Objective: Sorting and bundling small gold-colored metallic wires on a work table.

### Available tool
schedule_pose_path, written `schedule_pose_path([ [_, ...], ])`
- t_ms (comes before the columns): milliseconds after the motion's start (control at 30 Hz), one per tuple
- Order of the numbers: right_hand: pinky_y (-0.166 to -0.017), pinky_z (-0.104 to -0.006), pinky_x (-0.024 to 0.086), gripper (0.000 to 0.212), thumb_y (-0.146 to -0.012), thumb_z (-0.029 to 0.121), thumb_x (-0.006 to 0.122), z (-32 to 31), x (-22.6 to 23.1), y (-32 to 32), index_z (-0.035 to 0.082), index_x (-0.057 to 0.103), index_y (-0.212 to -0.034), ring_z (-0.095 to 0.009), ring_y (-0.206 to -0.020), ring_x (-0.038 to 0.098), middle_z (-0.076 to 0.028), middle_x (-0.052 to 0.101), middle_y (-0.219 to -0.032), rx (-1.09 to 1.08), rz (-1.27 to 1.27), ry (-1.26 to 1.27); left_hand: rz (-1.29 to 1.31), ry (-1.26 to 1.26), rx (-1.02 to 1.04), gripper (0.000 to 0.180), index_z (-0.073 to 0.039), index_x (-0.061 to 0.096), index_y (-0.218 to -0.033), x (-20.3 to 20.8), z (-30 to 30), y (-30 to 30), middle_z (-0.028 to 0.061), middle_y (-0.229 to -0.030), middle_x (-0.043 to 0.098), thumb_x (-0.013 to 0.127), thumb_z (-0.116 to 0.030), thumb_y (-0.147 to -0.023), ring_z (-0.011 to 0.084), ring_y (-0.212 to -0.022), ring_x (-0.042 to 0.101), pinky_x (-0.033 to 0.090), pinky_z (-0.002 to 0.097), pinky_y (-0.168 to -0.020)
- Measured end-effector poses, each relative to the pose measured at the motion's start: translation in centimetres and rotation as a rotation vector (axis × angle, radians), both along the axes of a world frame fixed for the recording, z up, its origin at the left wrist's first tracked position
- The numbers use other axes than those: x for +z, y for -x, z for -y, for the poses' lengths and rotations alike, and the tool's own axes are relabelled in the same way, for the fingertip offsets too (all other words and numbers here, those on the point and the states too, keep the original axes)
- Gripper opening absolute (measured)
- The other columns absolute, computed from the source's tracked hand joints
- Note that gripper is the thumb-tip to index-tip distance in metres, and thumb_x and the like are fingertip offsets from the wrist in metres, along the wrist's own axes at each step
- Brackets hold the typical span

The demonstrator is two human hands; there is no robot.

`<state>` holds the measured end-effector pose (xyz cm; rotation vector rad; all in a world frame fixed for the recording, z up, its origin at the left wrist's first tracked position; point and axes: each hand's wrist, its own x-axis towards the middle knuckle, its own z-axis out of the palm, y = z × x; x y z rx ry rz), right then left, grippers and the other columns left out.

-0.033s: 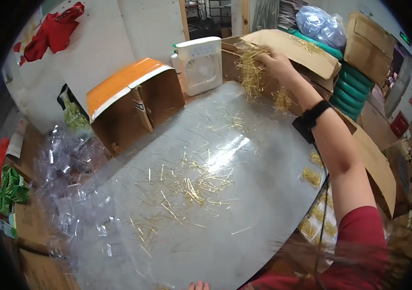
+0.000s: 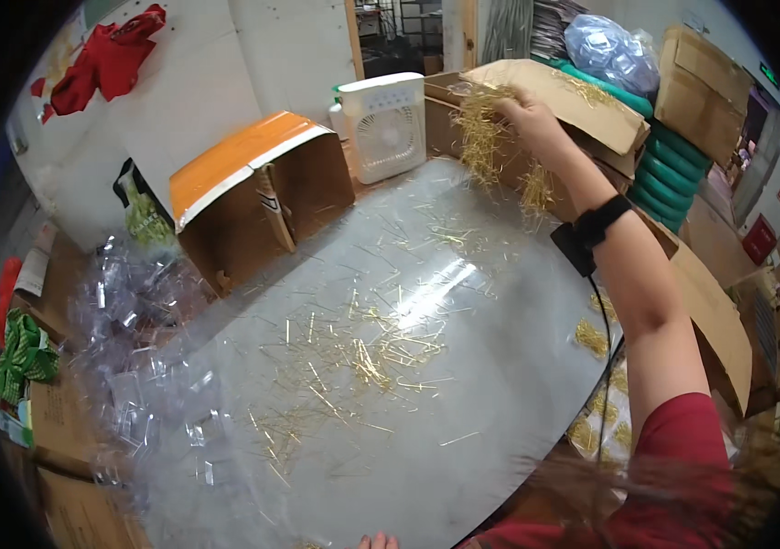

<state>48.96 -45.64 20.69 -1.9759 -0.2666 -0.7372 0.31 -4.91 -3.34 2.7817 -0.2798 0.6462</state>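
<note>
At the far right of the table (image 2: 500,403), my right hand (image 2: 532,119) is closed on a tangled bunch of thin gold wire hooks (image 2: 484,137). The bunch hangs down beside the open cardboard box (image 2: 582,91), and another gold clump (image 2: 536,190) dangles below my wrist. Loose gold hooks (image 2: 371,361) lie scattered over the middle of the grey tabletop. Only the fingertips of my left hand (image 2: 378,542) show at the lower edge, stretched out on the table's near edge with nothing seen in them; the rest is out of view.
A white fan (image 2: 381,128) and an orange-topped carton (image 2: 248,165) stand at the back. Clear plastic pieces (image 2: 134,366) are heaped on the left. Small gold piles (image 2: 591,337) lie by the right edge. Green coils (image 2: 669,174) and a cardboard box (image 2: 701,91) stand behind.
</note>
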Motion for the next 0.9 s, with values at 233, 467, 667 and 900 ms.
schedule_pose_path([
  [233, -0.094, -0.0444, 0.050, 0.052, -0.100, 0.044, 0.055, -2.2, 0.0, -3.3, -0.002, 0.060, -0.124, -0.034, -0.108, 0.067, -0.028, 0.069, -0.113, -0.129, -0.199, 0.301, 0.077, 0.008, -0.032, 0.052, -0.005, 0.066, -0.130, 0.0, -0.6, -0.3, 0.0125, -0.139, 0.062, 0.069, -0.038, -0.090, 0.0308, -0.135, 0.052, 0.040, 0.0556, -0.112],
  [467, -0.097, -0.0471, 0.048, 0.046, -0.099, 0.040, 0.055, -3.6, -3.7, -2.7, 0.005, 0.060, -0.128, -0.047, -0.113, 0.062, -0.032, 0.066, -0.117, -0.120, -0.199, 0.315, 0.023, 0.097, 0.014, 0.052, -0.003, 0.065, -0.131, -0.9, -0.1, 0.5, 0.0136, -0.140, 0.061, 0.070, -0.035, -0.090, 0.0327, -0.134, 0.053, 0.041, 0.0570, -0.111],
  [667, -0.095, -0.0509, 0.047, 0.046, -0.098, 0.040, 0.053, -3.4, -4.1, -2.7, 0.008, 0.058, -0.130, -0.046, -0.112, 0.062, -0.029, 0.067, -0.116, -0.267, -0.020, 0.288, 0.094, 0.059, -0.014, 0.053, -0.003, 0.064, -0.132, -0.5, 0.1, 0.0, 0.0130, -0.141, 0.060, 0.069, -0.035, -0.091, 0.0323, -0.136, 0.052, 0.039, 0.0584, -0.111],
  [900, -0.091, -0.0442, 0.050, 0.043, -0.097, 0.035, 0.054, -3.8, -0.7, -1.6, 0.000, 0.060, -0.122, -0.038, -0.100, 0.068, -0.024, 0.070, -0.111, -0.130, -0.155, -0.026, -0.040, 0.125, -0.119, 0.052, -0.002, 0.061, -0.135, -0.6, -0.9, 0.0, 0.0162, -0.142, 0.058, 0.071, -0.026, -0.090, 0.0363, -0.138, 0.048, 0.034, 0.0571, -0.115],
])
